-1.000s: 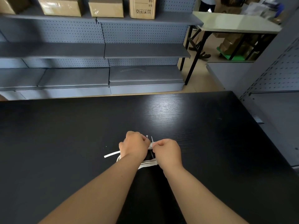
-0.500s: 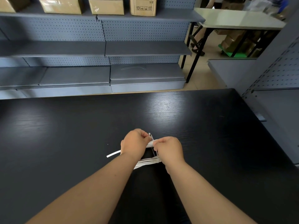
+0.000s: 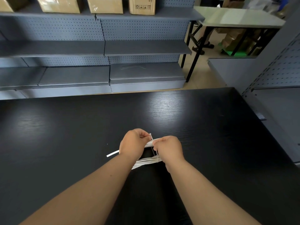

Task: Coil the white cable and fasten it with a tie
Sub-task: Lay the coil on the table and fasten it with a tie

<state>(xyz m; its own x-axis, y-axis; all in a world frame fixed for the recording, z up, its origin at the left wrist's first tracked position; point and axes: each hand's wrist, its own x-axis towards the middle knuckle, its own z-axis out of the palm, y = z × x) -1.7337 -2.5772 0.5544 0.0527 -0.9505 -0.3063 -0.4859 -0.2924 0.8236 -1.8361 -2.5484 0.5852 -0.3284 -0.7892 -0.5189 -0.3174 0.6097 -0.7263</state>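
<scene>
A black wood-grain table (image 3: 65, 127) stands before grey perforated metal shelving (image 3: 65, 30) bearing four cardboard boxes (image 3: 105, 4). One pale green folding table (image 3: 235, 17) sits at the right rear. Over the black table's near middle is one coiled white cable (image 3: 146, 162). The left hand (image 3: 134, 144) pinches one thin white plastic tie (image 3: 151, 137) with curled fingers. The right hand (image 3: 168, 149), fingers curled, grips the coil's far strands just beside it.

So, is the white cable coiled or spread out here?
Coiled: the white cable runs in parallel loops between the left hand and right hand, one end sticking out left.
</scene>
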